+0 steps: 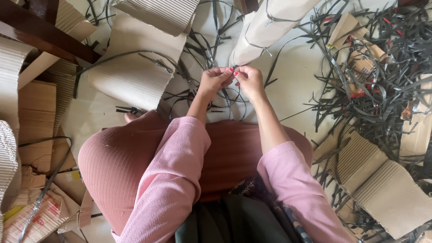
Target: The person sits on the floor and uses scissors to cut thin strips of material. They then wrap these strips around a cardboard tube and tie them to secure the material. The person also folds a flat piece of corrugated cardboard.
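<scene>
Person is sitting on the floor, knees in pink ribbed cloth, both arms reaching toward 12 o'clock.

Left hand and right hand are meeting fingertip to fingertip just above frame centre. Each grip is pinching closed on a thin dark strap; the pinch point is lying between the two hands, at the nails. From there the strap is hanging toward 6 o'clock, looping over the floor just beyond the knees, under the wrists.

White wrapped bundle is lying at 12 o'clock from the hands, near but apart, with dark straps around it.

Large tangle of cut straps is spreading at 3 o'clock, well apart from the hands. Corrugated cardboard sheet is curling at 9 o'clock, another corrugated piece at 4 o'clock. Flattened cardboard boxes are piling at the far 9 o'clock edge.
</scene>
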